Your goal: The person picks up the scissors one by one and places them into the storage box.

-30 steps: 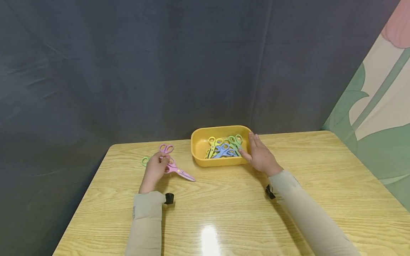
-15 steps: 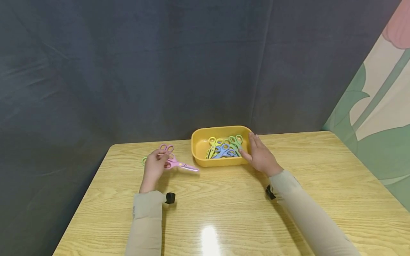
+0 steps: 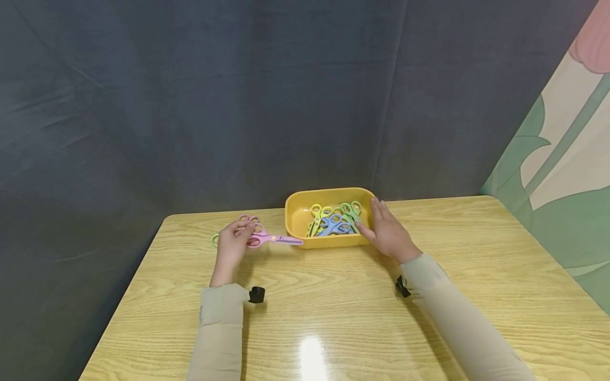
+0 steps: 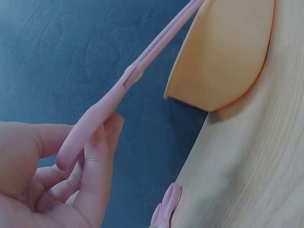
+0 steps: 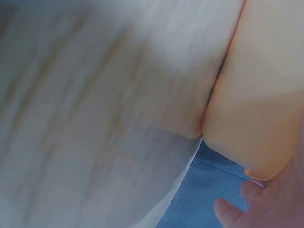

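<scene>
My left hand [image 3: 231,247] pinches pink scissors [image 3: 267,238] by the handle, between thumb and fingers. The blades point right, their tip by the near left corner of a yellow bin [image 3: 329,242]. In the left wrist view the scissors [image 4: 102,111] are edge-on, raised above the table. A second pink pair [image 3: 249,218] lies just behind that hand, and a green handle [image 3: 215,239] peeks out on its left, mostly hidden. At the bin's right end, my right hand [image 3: 392,236] holds the wall, thumb over the rim and fingers along the outside.
Inside the bin lie yellow scissors [image 3: 315,221], blue scissors [image 3: 333,226] and green scissors [image 3: 351,210], partly overlapping. The bin stands near the far edge of the wooden table [image 3: 305,301]. A dark curtain [image 3: 286,106] hangs right behind that edge.
The pink scissors in my left hand have swung up and to the right, their tip now at the bin's near corner. My right hand and the bin have stayed in place.
</scene>
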Demonstrator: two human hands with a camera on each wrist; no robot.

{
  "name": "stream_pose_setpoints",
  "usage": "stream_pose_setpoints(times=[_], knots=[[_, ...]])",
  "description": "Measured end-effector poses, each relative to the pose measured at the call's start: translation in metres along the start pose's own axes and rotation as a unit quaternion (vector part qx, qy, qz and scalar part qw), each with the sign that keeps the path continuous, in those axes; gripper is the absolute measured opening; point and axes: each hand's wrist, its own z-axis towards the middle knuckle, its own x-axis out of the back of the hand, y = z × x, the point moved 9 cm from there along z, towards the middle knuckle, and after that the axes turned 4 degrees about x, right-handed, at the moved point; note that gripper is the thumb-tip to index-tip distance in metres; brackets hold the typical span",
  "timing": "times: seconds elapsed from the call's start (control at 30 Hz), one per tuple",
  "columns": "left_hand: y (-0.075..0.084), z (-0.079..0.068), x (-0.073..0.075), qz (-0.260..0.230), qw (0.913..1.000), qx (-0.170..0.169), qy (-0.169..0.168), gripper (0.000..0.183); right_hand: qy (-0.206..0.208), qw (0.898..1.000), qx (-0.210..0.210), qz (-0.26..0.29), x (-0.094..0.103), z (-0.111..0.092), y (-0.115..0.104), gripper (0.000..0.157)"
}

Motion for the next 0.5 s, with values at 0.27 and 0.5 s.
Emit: stream_pose_setpoints(times=[0.27,0.5], knots=[[-0.003,-0.003,-0.010,-0.102,0.9947,0.012,-0.002,0.036,-0.001,1.000,0.002,0.006,0.001,0.000,-0.002,0.085],[0.000,-0.006,-0.020,-0.113,0.9935,0.012,0.010,0.031,-0.001,1.000,-0.001,0.004,0.001,0.000,0.000,0.085]])
